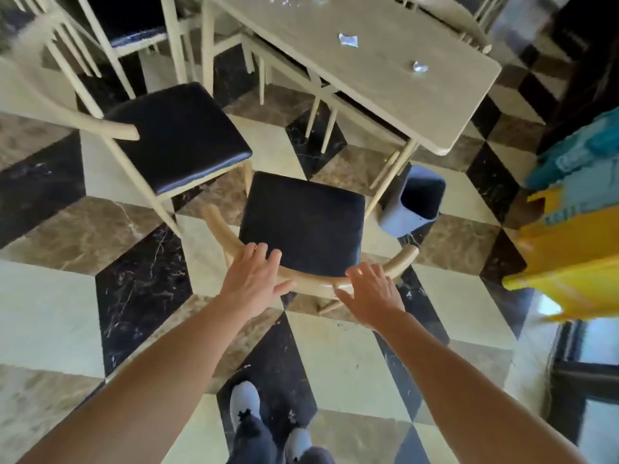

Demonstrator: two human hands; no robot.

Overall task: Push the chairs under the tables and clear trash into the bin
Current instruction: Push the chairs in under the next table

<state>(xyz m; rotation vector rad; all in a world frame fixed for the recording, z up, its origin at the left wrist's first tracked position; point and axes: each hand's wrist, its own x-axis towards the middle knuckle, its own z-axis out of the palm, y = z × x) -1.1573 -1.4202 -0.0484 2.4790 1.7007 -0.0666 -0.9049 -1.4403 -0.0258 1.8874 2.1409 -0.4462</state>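
Resting with fingers spread on the curved pale wooden backrest (pixel 311 283), the left hand (pixel 249 283) and right hand (pixel 373 296) lay open, gripping nothing, on the near black-cushioned chair (pixel 301 219). That chair stood short of the pale rectangular wooden table (pixel 385 78), which carried crumpled wrapper scraps (pixel 348 40). A grey-blue plastic bin (pixel 413 202) stood right of the chair, beside the table leg.

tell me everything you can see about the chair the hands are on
The chair has a square black padded seat, slightly glossy like leather or vinyl, and a pale cream frame that looks like painted wood. Its curved backrest rail wraps around the near side. It stands upright on the checkered floor, not yet under the table, seat front near the table's corner leg, a grey bin to its right. The left hand and right hand rest open on the rail, fingers spread.
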